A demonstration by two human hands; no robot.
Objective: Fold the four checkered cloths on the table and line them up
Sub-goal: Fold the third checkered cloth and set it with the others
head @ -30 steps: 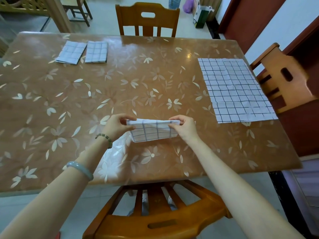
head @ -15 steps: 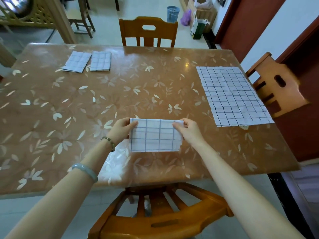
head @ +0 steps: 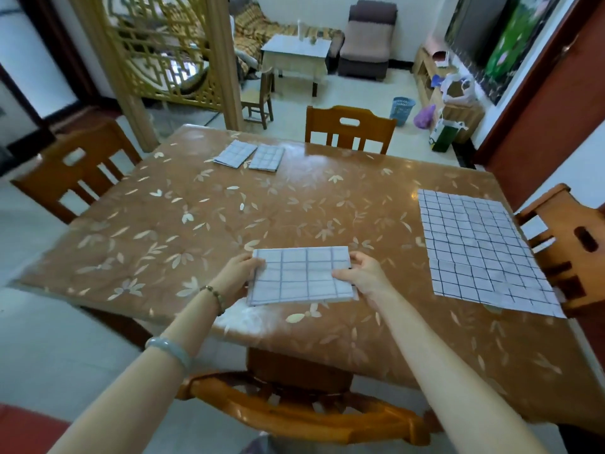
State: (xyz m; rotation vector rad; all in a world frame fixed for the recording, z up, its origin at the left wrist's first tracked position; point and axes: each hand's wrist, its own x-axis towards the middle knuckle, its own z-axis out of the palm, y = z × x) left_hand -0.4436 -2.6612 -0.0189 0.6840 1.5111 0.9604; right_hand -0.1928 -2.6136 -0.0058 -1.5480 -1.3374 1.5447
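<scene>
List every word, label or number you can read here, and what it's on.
None legible.
The shopping bag on the floor: print too blurred to read.
The folded cloth and the open cloth: grid lines only, no text.

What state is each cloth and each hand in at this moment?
Far-left cloth: folded, lying flat.
Second far cloth: folded, flat, close beside the first.
Near cloth: folded, held at both ends.
Right cloth: unfolded, spread flat.
Left hand: grips the near cloth's left edge.
Right hand: holds its right edge.
</scene>
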